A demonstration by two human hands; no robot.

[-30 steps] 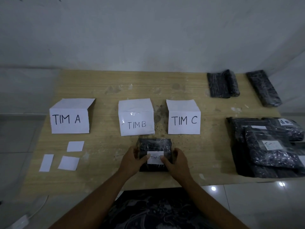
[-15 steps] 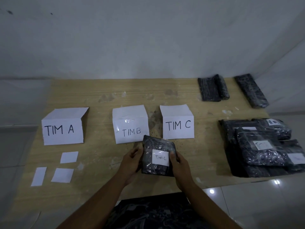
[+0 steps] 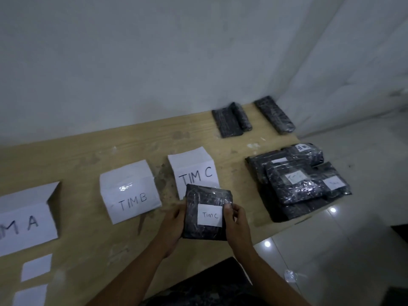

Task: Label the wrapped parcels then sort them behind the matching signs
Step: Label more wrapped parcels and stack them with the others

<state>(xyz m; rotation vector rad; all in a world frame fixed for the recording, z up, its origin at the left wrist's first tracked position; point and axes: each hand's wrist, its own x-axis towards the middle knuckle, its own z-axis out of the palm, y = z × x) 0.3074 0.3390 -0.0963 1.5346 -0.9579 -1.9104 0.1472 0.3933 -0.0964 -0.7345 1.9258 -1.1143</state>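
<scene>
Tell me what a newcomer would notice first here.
First, the black parcel labelled "Tim C", held by the left hand and right hand in front of the TIM C sign. Then the TIM A sign and TIM B sign further left, and the pile of parcels at the table's right end.

Black, white and tan throughout.
The parcel (image 3: 205,200) is glossy black, its label (image 3: 210,215) white; signs (image 3: 130,191) white with black letters; table (image 3: 88,239) tan woodgrain.
</scene>
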